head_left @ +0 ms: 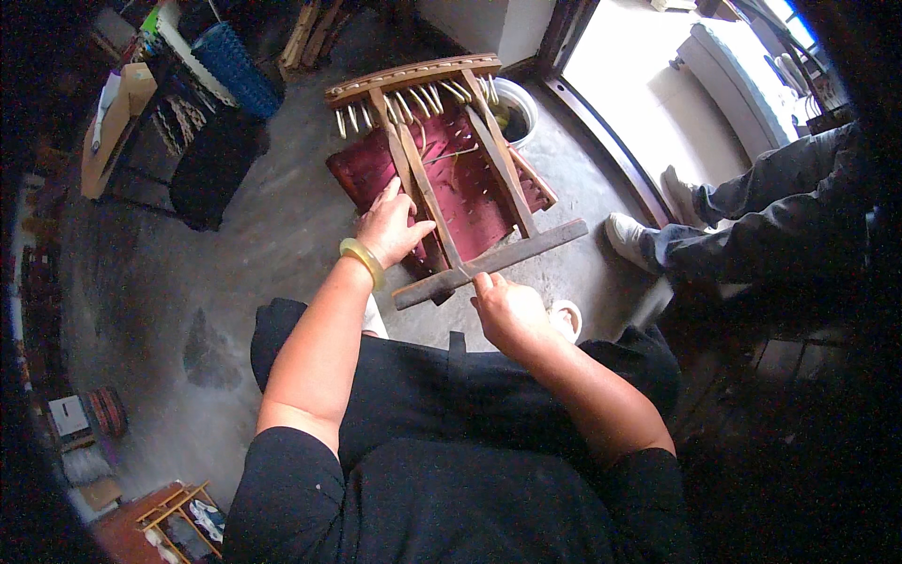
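A wooden frame [413, 183] lies before me: two long slats joined by a far crossbar and a worn near crossbar [498, 264]. Several pale, peg-like pieces [427, 99] hang in a row from the far crossbar. Beneath the slats is a dark red padded piece [470, 197] dotted with small marks. My left hand [390, 226], with a pale bangle at its wrist, rests on the left slat, its index finger stretched along it and its thumb apart. At the near crossbar my right hand [507, 305] is closed in a pinch; what it holds is too small to make out.
A white bucket [515, 113] stands behind the frame. To the right, another person's jeans-clad legs [752, 226] and pale shoes are close by, beside a doorway. A dark chair-like object [211, 169] and a rolled blue thing [235, 66] are at left on the grey floor.
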Tool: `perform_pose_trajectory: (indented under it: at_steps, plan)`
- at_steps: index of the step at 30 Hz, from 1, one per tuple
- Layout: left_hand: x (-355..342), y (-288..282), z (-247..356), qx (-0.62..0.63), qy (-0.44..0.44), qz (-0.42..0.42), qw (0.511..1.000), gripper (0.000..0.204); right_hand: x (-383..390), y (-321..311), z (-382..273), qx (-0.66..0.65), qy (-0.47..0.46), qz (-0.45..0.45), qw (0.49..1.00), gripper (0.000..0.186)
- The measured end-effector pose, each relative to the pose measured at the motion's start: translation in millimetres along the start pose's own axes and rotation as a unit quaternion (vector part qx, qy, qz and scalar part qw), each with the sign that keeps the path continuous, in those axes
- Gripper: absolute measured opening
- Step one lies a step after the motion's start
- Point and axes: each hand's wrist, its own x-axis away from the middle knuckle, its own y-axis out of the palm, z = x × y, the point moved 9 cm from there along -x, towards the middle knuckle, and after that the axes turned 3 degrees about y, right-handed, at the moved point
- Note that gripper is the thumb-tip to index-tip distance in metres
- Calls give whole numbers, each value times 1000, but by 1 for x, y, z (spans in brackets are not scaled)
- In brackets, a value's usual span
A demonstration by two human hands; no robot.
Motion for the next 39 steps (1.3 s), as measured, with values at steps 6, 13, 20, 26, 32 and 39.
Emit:
perform_pose_trajectory:
  at_steps: [6,13,20,26,32,39]
  plan:
    - [0,1,5,-7,12,-17,1000,32,0,1,0,0,-3,-5,1000,25]
    - [6,3,5,-31,-23,-106,994,35,0,-5,-5,26,-6,18,1000,18]
    - [25,-4,28,-45,10,-144,989,37,-1,-4,-6,16,4,5,1000,15]
    - [25,-18,6,-38,-14,-56,998,37,-4,-1,-14,12,0,-5,1000,15]
    - [14,-8,-5,-6,1,-32,999,36,-4,-4,-16,11,-5,5,1000,14]
    - [6,2,-1,2,8,-26,1000,35,0,-14,-15,5,-10,23,1000,13]
